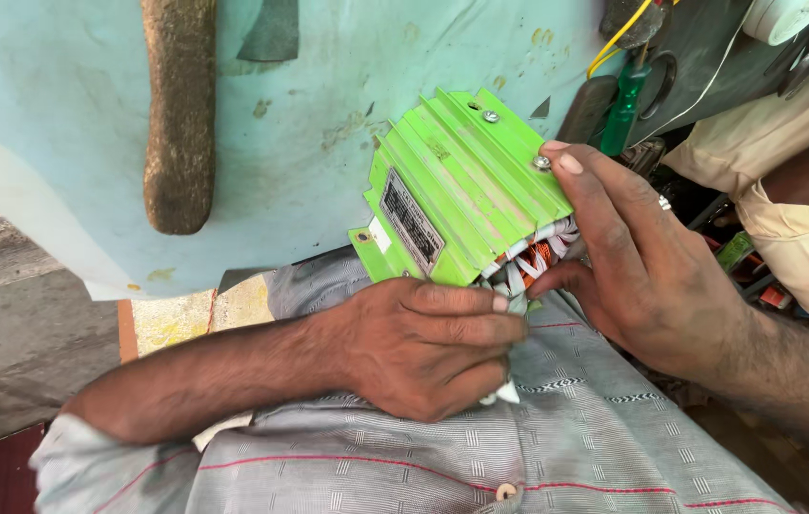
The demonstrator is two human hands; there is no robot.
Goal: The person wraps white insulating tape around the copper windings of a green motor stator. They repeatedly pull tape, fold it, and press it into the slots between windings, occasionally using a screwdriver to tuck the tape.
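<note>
- Evidently braced against the lap, the green finned housing [457, 195] is steadied by the right hand [638, 262], fingers clasping its end.
- Left hand [428, 347] closes around white-taped windings [528, 262] underneath.

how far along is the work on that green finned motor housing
The green ribbed metal motor housing is propped on the lap, screws in its flanges. Both hands are on it: left hand under the open end, right hand gripping the corner. The white-sleeved copper windings remain exposed, no end cover fitted.
</note>
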